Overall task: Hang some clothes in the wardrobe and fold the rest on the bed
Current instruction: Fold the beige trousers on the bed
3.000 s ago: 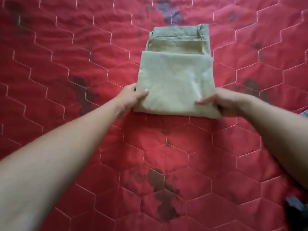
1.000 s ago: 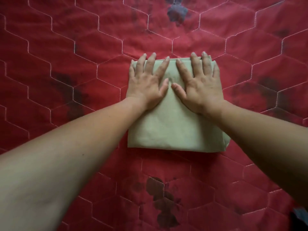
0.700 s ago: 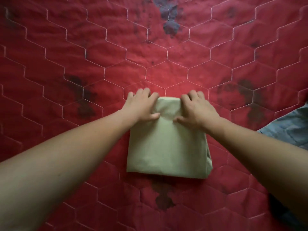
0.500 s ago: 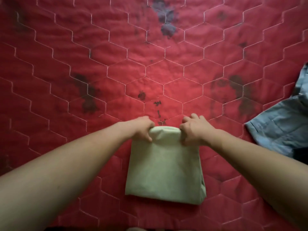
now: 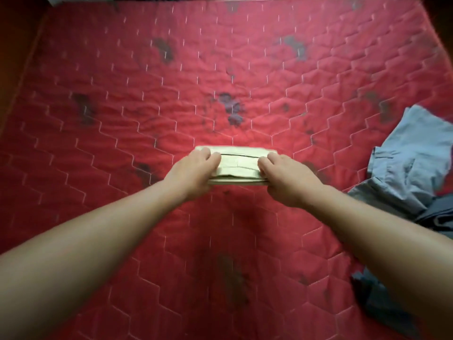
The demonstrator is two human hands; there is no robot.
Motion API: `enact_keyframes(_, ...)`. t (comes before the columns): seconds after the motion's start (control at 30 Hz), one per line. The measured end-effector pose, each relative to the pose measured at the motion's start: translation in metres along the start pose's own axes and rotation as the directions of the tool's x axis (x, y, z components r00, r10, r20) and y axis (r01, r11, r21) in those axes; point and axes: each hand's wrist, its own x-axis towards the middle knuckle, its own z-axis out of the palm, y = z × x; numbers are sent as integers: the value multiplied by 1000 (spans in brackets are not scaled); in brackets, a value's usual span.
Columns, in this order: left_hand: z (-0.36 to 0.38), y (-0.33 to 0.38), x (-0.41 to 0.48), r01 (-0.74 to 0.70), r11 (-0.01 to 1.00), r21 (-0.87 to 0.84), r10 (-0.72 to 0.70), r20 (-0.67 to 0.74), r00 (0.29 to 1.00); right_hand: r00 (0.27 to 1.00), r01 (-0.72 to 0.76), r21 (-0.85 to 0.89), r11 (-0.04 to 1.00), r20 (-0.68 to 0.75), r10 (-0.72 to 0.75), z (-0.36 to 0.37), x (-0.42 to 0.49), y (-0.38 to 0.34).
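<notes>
A pale green garment (image 5: 239,165), folded into a thick flat bundle, is held just above the red quilted bed (image 5: 171,82) near its middle. My left hand (image 5: 193,171) grips the bundle's left end with fingers curled over the top. My right hand (image 5: 285,179) grips its right end the same way. The stacked fold layers face me along the near edge.
A crumpled light blue garment (image 5: 414,158) lies at the bed's right edge, with darker blue cloth (image 5: 438,219) beneath it and more dark fabric at the lower right. The bed's left edge meets a dark wall.
I folded the green garment in half, pressed it flat, then gripped its far edge with both hands and lifted it. The view pulled back, showing more of the bed and the blue clothes.
</notes>
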Motion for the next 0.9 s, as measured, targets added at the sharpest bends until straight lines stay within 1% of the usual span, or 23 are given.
enact_keyframes(0.07,30,9,-15,-52,980,191,68,-80,994,997,30,-95,995,-72,-37,27,-15,-13)
enact_keyframes(0.1,50,12,-24,-66,968,243,91,-95,991,993,25,-124,992,-111,-39,47,-25,-20)
enact_keyframes(0.13,73,16,-34,-71,962,263,95,-80,992,992,5,-143,990,-121,-23,70,-37,-26)
enact_keyframes(0.17,99,18,-46,-65,967,247,67,1,998,996,-24,-155,988,-84,11,95,-50,-32)
enact_keyframes(0.2,125,20,-59,-47,973,225,21,117,993,999,-39,-149,988,-6,39,120,-62,-38)
enact_keyframes(0.23,150,21,-71,-29,976,214,-21,230,973,992,-35,-132,991,117,51,144,-74,-44)
enact_keyframes(0.27,170,21,-81,-9,980,199,-47,278,959,967,-33,-102,994,249,58,166,-83,-49)
enact_keyframes(0.3,185,22,-87,20,987,158,-61,258,964,936,-42,-79,996,345,67,183,-89,-52)
enact_keyframes(0.33,194,22,-88,60,993,100,-79,198,977,934,-60,-47,997,350,72,194,-89,-54)
enact_keyframes(0.37,202,21,-84,93,995,29,-95,108,990,951,-80,-21,997,298,83,201,-83,-53)
enact_keyframes(0.43,212,21,-62,117,992,-55,-120,-54,991,989,-89,17,996,122,86,211,-61,-51)
enact_keyframes(0.47,217,20,-47,125,991,-55,-130,-103,986,995,-93,32,995,44,92,216,-44,-50)
enact_keyframes(0.53,227,15,-16,172,985,-13,-172,-104,980,993,-113,34,993,-26,114,226,-10,-45)
enact_keyframes(0.63,255,3,16,223,974,48,-220,-55,974,984,-172,-31,985,-53,170,252,32,-32)
enact_keyframes(0.77,286,-10,22,197,980,34,-192,-102,976,980,-173,-87,981,-115,162,291,45,-22)
enact_keyframes(0.83,279,-9,25,187,982,33,-184,-64,981,985,-170,-69,983,-56,166,286,50,-22)
enact_keyframes(0.9,262,-11,29,196,980,-18,-196,7,981,984,-173,-13,985,36,173,269,51,-18)
